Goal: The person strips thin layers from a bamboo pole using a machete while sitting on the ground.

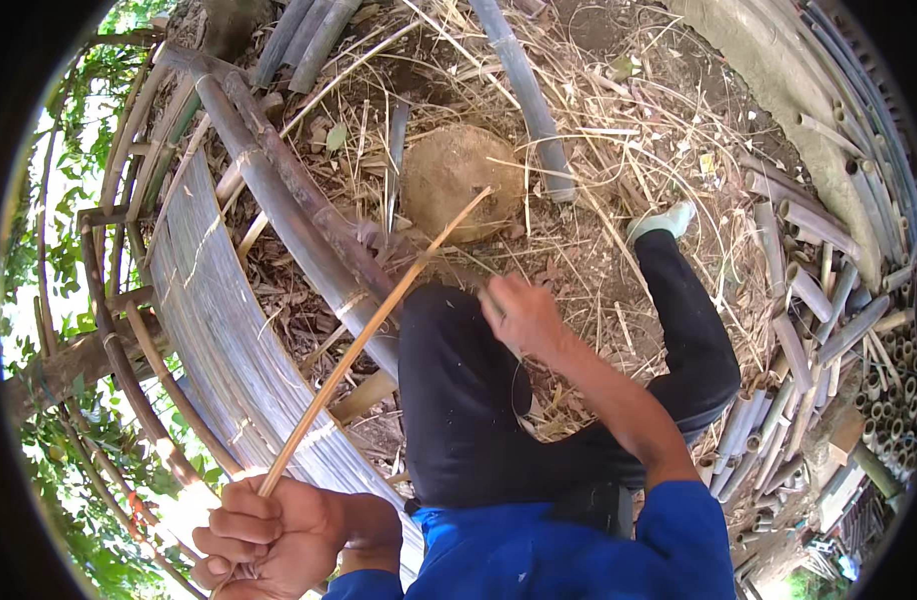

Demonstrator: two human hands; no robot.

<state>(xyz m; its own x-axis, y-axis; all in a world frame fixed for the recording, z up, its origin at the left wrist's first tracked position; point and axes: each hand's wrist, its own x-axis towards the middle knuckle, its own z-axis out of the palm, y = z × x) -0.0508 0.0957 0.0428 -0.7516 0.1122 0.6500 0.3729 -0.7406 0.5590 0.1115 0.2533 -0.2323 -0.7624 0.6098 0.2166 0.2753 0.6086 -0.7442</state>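
My left hand [269, 540] is closed in a fist round the near end of a long, thin bamboo strip [349, 358]. The strip slants up and away to the right, and its pale far tip lies over a round wooden block [459, 165]. My right hand [524, 315] is beside my raised knee, just right of the strip, with its fingers curled and smeared by motion. A thin dark edge shows at its fingertips, and a fine strand hangs below it; what it grips I cannot make out. A narrow dark blade-like piece [397, 150] stands beside the block.
A thick bamboo pole [279, 215] crosses on the left, beside a panel of grey slats [219, 310]. Another bamboo length [524, 90] lies beyond the block. Shavings [599, 240] litter the ground. Cut bamboo pieces [809, 290] are piled at right, near my outstretched foot [664, 222].
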